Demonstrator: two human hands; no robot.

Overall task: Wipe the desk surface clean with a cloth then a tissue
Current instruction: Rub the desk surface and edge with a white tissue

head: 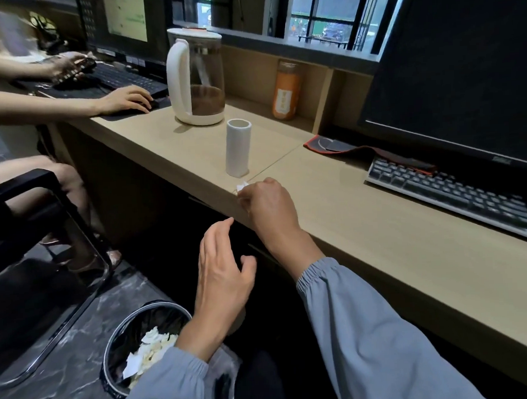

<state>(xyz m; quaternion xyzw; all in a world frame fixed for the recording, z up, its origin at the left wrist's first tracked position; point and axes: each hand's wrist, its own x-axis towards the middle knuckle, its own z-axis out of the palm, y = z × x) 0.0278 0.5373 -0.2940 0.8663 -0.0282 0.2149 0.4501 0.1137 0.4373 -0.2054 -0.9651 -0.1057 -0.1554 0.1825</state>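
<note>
The right hand pinches with its fingers a small crumpled tissue at the front edge of the table, while the left hand waits below with released fingers, so the cloth step seems done and the tissue wiping nearly finished.

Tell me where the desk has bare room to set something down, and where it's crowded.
Bare: the wide strip of desk between the keyboard and the front edge, and the patch between the kettle and the tissue roll. Crowded: beneath the monitor, and beside the roll, where the right hand pinches a tissue scrap.
</note>
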